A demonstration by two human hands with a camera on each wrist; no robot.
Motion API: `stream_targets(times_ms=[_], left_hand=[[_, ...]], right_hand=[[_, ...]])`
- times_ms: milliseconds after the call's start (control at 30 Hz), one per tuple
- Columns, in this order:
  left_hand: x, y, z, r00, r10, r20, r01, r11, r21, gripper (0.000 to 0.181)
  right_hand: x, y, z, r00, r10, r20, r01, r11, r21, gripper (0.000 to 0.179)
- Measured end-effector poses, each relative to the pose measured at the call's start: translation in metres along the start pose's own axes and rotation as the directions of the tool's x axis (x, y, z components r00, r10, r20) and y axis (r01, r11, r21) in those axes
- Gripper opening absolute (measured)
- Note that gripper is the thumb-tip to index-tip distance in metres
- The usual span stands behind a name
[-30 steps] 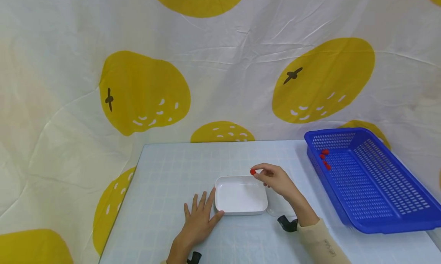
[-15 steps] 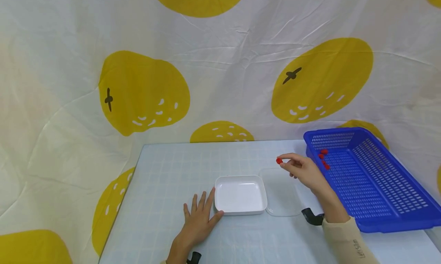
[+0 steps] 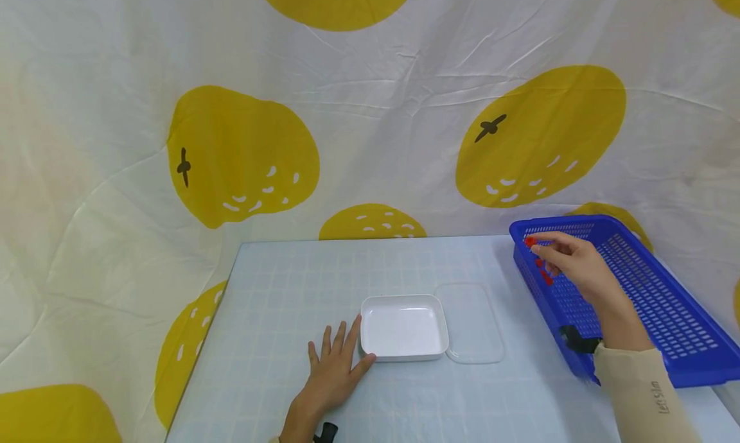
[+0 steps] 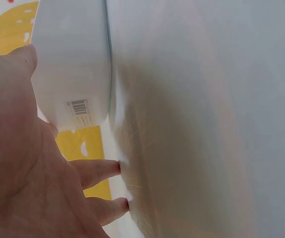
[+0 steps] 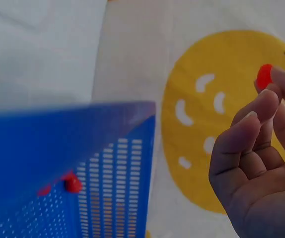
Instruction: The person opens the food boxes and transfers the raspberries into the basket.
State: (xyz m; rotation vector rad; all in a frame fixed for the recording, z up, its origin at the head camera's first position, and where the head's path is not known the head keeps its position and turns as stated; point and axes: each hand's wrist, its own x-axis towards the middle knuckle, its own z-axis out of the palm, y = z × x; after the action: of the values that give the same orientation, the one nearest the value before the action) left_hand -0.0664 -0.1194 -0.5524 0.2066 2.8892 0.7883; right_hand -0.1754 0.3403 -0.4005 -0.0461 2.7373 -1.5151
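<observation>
My right hand [image 3: 581,266] pinches a small red round piece [image 5: 264,76] between thumb and fingertips, above the left far corner of a blue plastic basket [image 3: 694,373]. Several similar red pieces [image 3: 547,278] lie inside along the basket's left wall, partly hidden behind the hand in the head view. On the table my left hand [image 3: 332,379] lies with fingers spread, its thumb and index finger against the left side of a white rectangular dish [image 3: 405,327]. The left wrist view shows the dish's side wall [image 4: 73,59] with a barcode label beside that hand.
A clear flat lid [image 3: 476,324] lies on the table directly right of the dish. The table [image 3: 283,289] has a pale checked cover. Behind it hangs a white cloth [image 3: 370,154] printed with yellow fruit.
My right hand has moved right from above the white dish, past the clear lid, to over the basket, carrying the red piece. The left hand and dish have stayed put.
</observation>
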Motion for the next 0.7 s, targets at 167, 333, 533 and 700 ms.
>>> stream_targets(times_ms=[167, 333, 533, 700], left_hand=[[-0.001, 0.001, -0.001, 1.000, 0.003, 0.000, -0.003, 1.000, -0.007, 0.086], [-0.002, 0.001, -0.002, 1.000, 0.001, 0.003, -0.001, 1.000, -0.004, 0.085], [-0.002, -0.001, -0.001, 1.000, 0.027, -0.009, -0.027, 1.000, 0.002, 0.083], [-0.002, -0.002, -0.001, 0.999, 0.038, -0.014, -0.038, 0.999, -0.001, 0.082]], right_hand=[[0.015, 0.025, -0.023, 0.996, 0.087, 0.014, -0.087, 0.996, -0.019, 0.057], [0.027, 0.049, -0.029, 0.988, 0.155, 0.016, -0.155, 0.987, -0.039, 0.065], [0.039, 0.077, -0.032, 0.982, 0.188, 0.030, -0.187, 0.981, -0.043, 0.064], [0.046, 0.095, -0.032, 0.976, 0.210, 0.056, -0.208, 0.977, -0.040, 0.061]])
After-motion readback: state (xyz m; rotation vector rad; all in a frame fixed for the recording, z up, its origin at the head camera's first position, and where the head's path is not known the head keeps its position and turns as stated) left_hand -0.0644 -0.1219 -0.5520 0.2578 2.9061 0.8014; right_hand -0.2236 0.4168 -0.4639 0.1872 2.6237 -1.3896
